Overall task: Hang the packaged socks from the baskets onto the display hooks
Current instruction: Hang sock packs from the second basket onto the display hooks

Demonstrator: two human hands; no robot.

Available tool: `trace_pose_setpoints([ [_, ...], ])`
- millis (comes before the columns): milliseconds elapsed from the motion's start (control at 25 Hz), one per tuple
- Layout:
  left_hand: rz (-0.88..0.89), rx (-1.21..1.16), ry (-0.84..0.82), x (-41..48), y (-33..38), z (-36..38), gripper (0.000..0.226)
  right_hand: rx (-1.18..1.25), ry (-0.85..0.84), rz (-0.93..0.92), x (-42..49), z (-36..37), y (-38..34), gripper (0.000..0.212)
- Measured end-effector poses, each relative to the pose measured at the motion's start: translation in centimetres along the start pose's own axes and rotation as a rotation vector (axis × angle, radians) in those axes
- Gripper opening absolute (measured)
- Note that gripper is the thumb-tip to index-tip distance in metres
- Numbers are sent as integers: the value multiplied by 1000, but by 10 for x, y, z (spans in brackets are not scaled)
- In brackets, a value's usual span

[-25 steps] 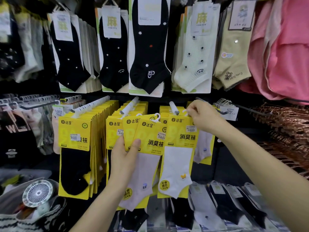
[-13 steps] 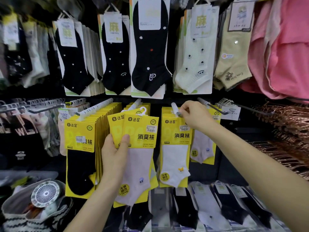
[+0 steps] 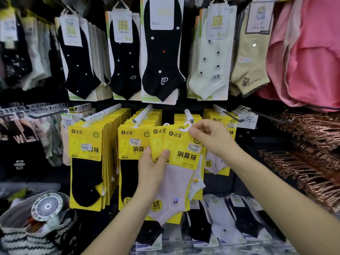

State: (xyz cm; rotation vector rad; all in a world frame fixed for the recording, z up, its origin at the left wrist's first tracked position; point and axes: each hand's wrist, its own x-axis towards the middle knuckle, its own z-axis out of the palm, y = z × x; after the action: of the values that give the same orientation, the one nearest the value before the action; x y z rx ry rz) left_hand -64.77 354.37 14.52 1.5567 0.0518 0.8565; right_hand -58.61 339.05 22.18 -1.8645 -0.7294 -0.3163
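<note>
My left hand [image 3: 153, 165] grips a small stack of yellow-carded sock packs, the front one holding a pale pink sock [image 3: 176, 179]. My right hand [image 3: 211, 138] pinches the top right corner of that front pack, beside its white plastic hanger [image 3: 185, 127]. The hanger sits just below the tip of a white display hook [image 3: 188, 115]. Behind the held pack, a white sock pack [image 3: 197, 183] hangs on that hook. Hooks to the left carry full rows of yellow packs with black socks [image 3: 86, 181].
A bag with a small round fan [image 3: 47, 207] sits at lower left. Black and pale dotted socks hang in the row above. Copper hangers [image 3: 312, 144] jut out at right, pink garments [image 3: 312, 52] above them. More packaged socks lie in a row below.
My right hand left the hook with the white sock pack and took hold of the front pink pack's top. My left hand shifted the stack to the right, under that hook.
</note>
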Motion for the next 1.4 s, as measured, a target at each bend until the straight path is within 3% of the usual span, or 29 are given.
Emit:
trace_pose_setpoints([
  [160,-40,7,-54,-3,-3,11,13,-41,51,81,-1,-4,6,13],
  [360,21,-2,86,2,-5,-7,13,-102,98,112,13,-13,12,16],
  [560,79,99,120,9,-3,-38,14,-280,94,68,34,-7,12,18],
  [680,57,105,74,10,-3,-49,14,-303,100,86,39,-1,16,23],
  [840,7,66,-21,6,-1,-41,14,-339,149,119,38,1,18,13],
  [1000,5,59,-94,2,-2,-24,14,-293,355,-124,20,-2,12,7],
  [1080,0,80,-150,1,-3,-13,13,-205,216,-168,10,-1,6,9],
  [1200,0,106,-216,-3,-1,6,15,-135,-54,-56,3,-4,4,16],
  [1400,-38,102,-279,-2,-4,24,10,-3,23,56,8,-19,13,11],
])
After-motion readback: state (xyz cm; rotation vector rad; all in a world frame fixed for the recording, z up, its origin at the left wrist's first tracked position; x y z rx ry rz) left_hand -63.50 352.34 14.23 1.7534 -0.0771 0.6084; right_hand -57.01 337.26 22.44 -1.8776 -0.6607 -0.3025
